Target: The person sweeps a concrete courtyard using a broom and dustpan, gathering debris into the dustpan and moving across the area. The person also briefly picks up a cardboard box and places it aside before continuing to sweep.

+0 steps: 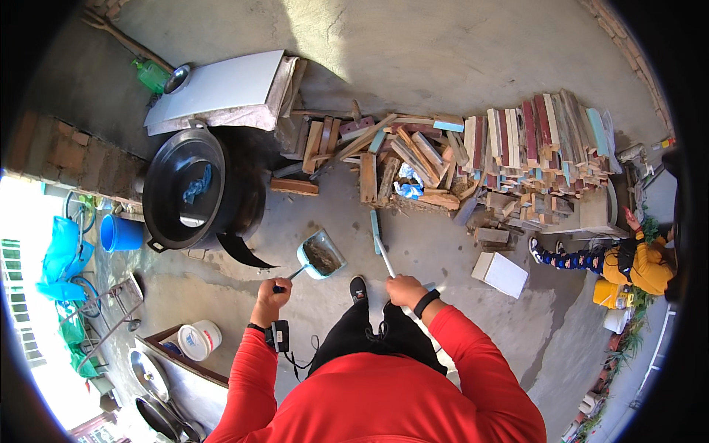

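Note:
My left hand [273, 293] is closed around the handle of a light blue dustpan [334, 248], whose pan holds brown debris. My right hand [406, 289] grips the white handle of a broom [384, 255]. The broom's blue-green head with dark bristles [376, 231] rests on the concrete floor, right of the dustpan and apart from it. Beyond the broom head lies a loose heap of split wood [368, 177], with crumpled blue and white plastic [409, 189] among the pieces.
A large black wok [216, 185] on a stove stands at the left, near a blue bucket [121, 233]. Stacked wood [532, 138] lines the wall. A white box [501, 273] sits on the floor at right. A person in yellow [637, 263] is at the far right, beside a yellow bucket [607, 294].

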### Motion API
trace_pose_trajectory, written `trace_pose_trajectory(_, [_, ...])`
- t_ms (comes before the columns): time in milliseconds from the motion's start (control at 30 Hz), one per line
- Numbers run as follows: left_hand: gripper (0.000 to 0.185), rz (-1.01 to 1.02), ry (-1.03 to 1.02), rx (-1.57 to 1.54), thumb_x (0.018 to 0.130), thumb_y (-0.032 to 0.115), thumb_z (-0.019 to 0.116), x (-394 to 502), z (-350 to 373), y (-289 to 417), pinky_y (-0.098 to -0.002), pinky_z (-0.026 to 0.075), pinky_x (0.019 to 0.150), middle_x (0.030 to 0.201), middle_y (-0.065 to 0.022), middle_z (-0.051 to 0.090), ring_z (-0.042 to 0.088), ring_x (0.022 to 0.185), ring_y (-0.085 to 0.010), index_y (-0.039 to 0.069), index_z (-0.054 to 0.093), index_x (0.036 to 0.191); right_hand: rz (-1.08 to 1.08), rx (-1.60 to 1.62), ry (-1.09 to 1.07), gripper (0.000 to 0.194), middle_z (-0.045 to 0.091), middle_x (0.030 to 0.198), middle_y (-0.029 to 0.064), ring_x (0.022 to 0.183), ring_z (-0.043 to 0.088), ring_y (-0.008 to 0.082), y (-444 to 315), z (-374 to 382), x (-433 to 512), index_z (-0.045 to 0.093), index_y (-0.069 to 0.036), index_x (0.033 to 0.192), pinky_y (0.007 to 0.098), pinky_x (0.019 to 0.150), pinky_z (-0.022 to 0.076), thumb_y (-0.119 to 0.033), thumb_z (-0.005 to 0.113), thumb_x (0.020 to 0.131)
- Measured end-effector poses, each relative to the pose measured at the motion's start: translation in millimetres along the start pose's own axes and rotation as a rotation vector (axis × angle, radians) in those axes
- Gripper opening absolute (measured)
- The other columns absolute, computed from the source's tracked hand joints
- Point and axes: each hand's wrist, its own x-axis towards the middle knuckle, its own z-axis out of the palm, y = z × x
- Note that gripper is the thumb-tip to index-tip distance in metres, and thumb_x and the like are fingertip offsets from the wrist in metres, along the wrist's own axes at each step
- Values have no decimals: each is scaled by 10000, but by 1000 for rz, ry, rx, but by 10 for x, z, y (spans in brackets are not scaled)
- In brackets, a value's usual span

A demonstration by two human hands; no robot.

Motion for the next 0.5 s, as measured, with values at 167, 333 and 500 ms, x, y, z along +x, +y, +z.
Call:
trace_pose_trajectory(167, [123,20,36,-15,875,10,385,80,-32,131,-217,401,414,626,-59,433,434,475,-136,-22,376,757,27,11,31,179,658,844,193,832,644,353,152,-440,-338,622,-5,862,441,703,528,-77,564,709])
trace_pose_trajectory(333, [124,144,103,55,910,6,368,67,58,90,-220,416,388,729,-130,479,434,444,-136,-115,359,931,-55,-123,-51,162,668,859,168,849,650,327,-67,-318,-51,659,-20,838,420,719,529,-84,572,717])
trace_pose_trajectory(500, [136,184,126,33,914,14,368,24,151,65,-221,417,395,802,-175,487,434,447,-141,-105,341,974,-187,-134,-37,195,666,875,176,852,650,332,-458,-87,215,621,4,912,425,722,530,-72,564,742])
